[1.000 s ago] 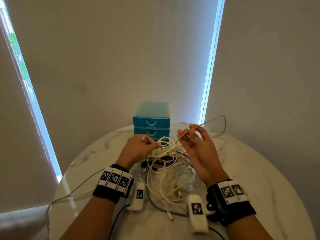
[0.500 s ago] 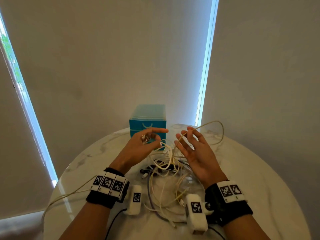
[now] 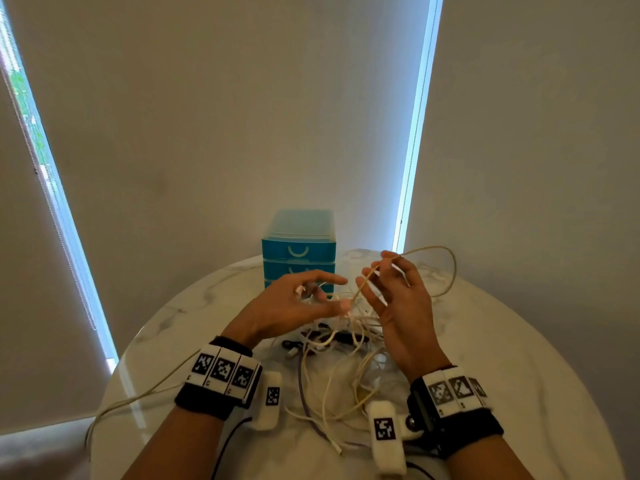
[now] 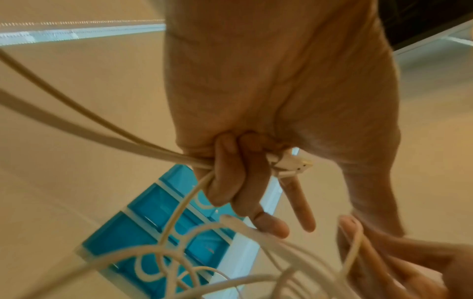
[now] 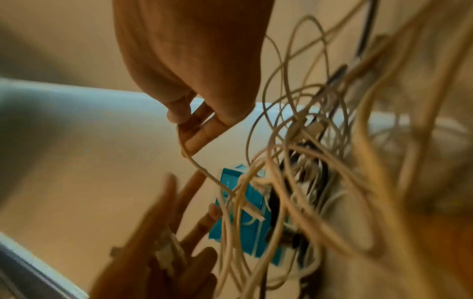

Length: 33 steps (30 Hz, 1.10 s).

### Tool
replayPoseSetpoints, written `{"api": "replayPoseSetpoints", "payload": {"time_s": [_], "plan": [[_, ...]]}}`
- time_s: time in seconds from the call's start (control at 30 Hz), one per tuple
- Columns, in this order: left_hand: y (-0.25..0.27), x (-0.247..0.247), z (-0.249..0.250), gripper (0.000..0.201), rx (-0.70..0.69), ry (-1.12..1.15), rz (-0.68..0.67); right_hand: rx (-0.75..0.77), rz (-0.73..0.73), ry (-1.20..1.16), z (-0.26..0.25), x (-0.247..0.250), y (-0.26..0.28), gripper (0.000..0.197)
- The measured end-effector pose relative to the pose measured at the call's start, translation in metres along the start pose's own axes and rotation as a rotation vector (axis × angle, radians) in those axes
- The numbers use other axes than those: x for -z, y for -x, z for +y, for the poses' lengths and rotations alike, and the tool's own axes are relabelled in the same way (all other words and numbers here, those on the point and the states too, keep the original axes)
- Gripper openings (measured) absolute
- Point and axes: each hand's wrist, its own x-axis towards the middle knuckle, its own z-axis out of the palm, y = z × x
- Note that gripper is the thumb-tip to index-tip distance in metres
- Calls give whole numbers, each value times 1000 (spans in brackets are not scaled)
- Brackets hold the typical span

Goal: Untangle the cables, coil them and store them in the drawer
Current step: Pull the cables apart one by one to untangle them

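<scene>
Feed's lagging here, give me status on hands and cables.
Left hand grips cable and plug. Right hand pinches beige cable, lifted. Tangle still knotted on table. Drawers shut, nothing stored.

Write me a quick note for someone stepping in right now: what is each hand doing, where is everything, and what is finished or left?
Left hand: two fingers curled round a cream cable, a white connector sticking out beside them.
Right hand: raised, a strand of cream cable held at its fingertips, looping off to the right.
Tangle of cables: on the marble table, between the wrists, white and dark cables still knotted together.
Blue drawer unit: behind the hands; the drawers in view are closed.
Done: nothing coiled or stored.
Left: free each cable, coil it, open a drawer, put it in.
</scene>
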Motion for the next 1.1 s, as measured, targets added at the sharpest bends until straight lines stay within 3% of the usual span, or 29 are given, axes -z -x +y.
{"api": "replayPoseSetpoints", "payload": {"time_s": [0.1,0.27,0.4,0.5,0.57,0.67,0.77,0.87,0.93,1.03,1.1], "plan": [[-1,-9,3,46,-3,-162,-56,-32,-45,11,-1,-5,3,22],[2,13,-12,34,-79,-64,-61,-108,177,-212,2,8,-7,32],[1,19,-21,39,-43,-86,24,-161,283,-150,-1,17,-9,16],[-1,9,-16,38,-4,-144,77,-116,261,-158,-3,13,-7,31],[-2,4,-13,39,-6,-127,142,-78,214,-152,-4,9,-5,29],[-1,8,-2,25,-60,4,312,-52,154,-123,-12,6,-4,22],[3,25,1,34,-58,385,600,-4,156,-67,-24,7,-6,25],[10,47,-7,46,-62,640,985,101,299,54,-31,13,-17,37],[15,60,-13,41,-118,738,1178,205,463,127,-34,17,-28,49],[19,70,-14,33,-200,854,1285,281,615,130,-44,3,-54,67],[18,67,-10,30,-260,844,1271,295,610,142,-47,-31,-73,68]]}}
